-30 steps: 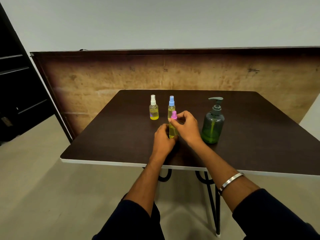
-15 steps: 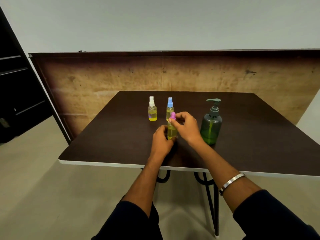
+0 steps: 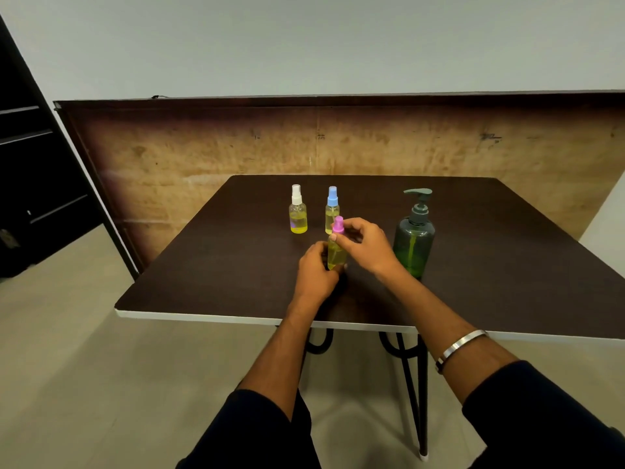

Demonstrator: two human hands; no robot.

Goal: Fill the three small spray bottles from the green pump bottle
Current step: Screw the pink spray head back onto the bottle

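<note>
Behind everything, a pale wall rises over a worn brown board (image 3: 338, 147) that stands on edge along the far side of a dark table (image 3: 209, 265) with a white front edge and black legs. On the table's right stands the green pump bottle (image 3: 413, 242), upright, just beside the right hand (image 3: 363, 247). That hand pinches the pink cap (image 3: 338, 226) of the pink-capped spray bottle (image 3: 336, 253), while the left hand (image 3: 316, 272) grips its yellow-filled body near the table's middle. Farther back stand the blue-capped spray bottle (image 3: 331, 208) and, left of it, the white-capped spray bottle (image 3: 298, 211), both holding yellow liquid. A silver bangle (image 3: 460, 346) circles the right wrist.
</note>
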